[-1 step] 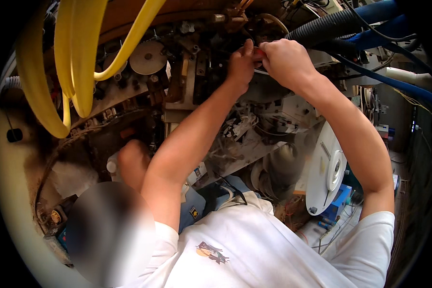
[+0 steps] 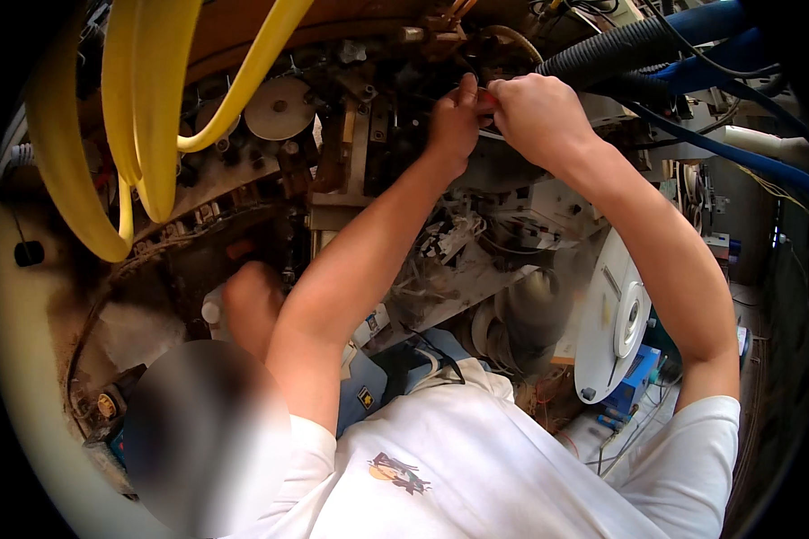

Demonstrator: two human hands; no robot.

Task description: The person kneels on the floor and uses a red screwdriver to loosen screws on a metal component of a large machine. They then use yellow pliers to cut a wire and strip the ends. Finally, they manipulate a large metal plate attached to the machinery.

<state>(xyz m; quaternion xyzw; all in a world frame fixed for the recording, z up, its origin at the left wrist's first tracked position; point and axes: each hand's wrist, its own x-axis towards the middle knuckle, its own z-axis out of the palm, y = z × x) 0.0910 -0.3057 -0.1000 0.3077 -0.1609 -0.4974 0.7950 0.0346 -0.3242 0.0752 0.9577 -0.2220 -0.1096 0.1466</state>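
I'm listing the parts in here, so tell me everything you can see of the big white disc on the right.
The white disc looks flat and smooth, perhaps plastic, with a raised round hub and narrow slot-like marks beside it. A small dark piece sits at its lower rim. It stands steeply tilted, left of the right forearm. What supports it is unclear.

You are using one left hand [image 2: 454, 121] and one right hand [image 2: 539, 112] at one small red thing [image 2: 488, 101]; one large white reel [image 2: 604, 332], one blue box [image 2: 636, 373] and one shirt picture [image 2: 398, 472] are showing.
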